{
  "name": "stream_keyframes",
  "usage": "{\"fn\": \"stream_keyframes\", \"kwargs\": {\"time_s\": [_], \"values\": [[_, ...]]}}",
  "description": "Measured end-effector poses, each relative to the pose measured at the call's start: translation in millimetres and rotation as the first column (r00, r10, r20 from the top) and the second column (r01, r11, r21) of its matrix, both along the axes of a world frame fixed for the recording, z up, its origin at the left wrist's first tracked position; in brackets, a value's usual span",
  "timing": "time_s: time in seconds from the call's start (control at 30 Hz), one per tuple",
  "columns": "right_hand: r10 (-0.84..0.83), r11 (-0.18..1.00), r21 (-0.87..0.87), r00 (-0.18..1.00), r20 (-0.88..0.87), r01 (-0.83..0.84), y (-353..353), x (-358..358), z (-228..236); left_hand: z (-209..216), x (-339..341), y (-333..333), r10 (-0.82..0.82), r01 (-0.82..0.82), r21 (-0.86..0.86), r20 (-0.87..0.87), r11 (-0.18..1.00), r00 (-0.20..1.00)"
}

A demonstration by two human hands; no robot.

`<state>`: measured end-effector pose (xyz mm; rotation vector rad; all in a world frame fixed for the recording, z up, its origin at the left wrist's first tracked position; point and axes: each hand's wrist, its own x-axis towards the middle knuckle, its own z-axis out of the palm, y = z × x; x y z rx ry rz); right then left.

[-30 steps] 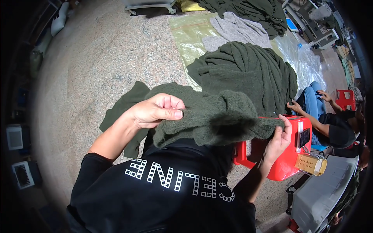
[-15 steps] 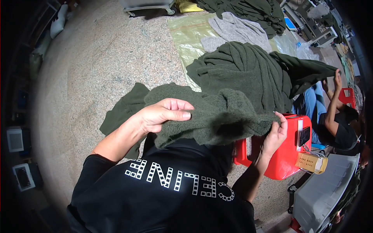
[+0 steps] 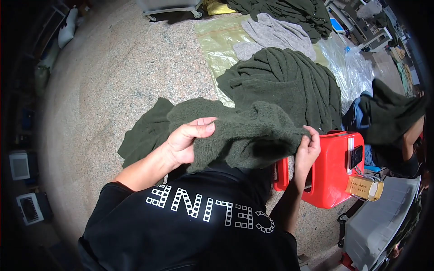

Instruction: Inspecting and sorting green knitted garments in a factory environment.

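Note:
A dark green knitted garment [image 3: 246,131] lies across my lap, stretched between both hands. My left hand [image 3: 187,140] grips its left part, thumb on top and the other fingers partly hidden by the knit. At the right end, my right hand [image 3: 308,147] pinches the edge between thumb and fingers. A dark, shaded hollow like an opening shows in the cloth close to my right hand. More green knit [image 3: 147,131] hangs down on the left beside my left forearm.
A large pile of green knitwear [image 3: 289,86] lies ahead, with a grey knit [image 3: 280,34] behind it on yellowish plastic sheeting [image 3: 214,43]. Right of me stands a red plastic stool [image 3: 337,180] bearing a phone [image 3: 356,156] and a small yellow box [image 3: 364,187]. A co-worker [image 3: 409,140] handles green cloth at far right.
My right hand has shifted slightly left, and the cloth between my hands is slacker, its hollow opened wider. The co-worker's green cloth has moved off the pile toward the right.

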<state>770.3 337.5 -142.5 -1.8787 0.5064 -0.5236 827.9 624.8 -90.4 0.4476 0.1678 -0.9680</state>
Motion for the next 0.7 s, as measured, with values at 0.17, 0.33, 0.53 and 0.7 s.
{"fn": "stream_keyframes", "kwargs": {"time_s": [0.17,0.33,0.53,0.7], "values": [[0.067,0.997,-0.028,0.991,-0.117,-0.07,8.4,8.8,-31.4,-3.7,-13.3,-8.4,-0.111,0.09,-0.266,-0.065,0.96,0.992],[0.045,0.992,-0.118,0.997,-0.064,-0.052,5.3,21.6,-61.2,1.9,-20.2,-10.3,-0.197,0.168,-0.239,-0.099,0.956,0.975],[0.158,0.969,-0.184,0.986,-0.057,-0.166,-0.2,22.8,-68.4,31.5,-15.1,-4.4,-0.209,0.101,0.229,0.518,0.968,0.829],[0.165,0.984,-0.069,0.986,0.018,-0.163,1.2,7.8,-20.8,22.7,5.0,-6.5,-0.075,-0.5,0.502,0.755,0.706,0.651]]}}
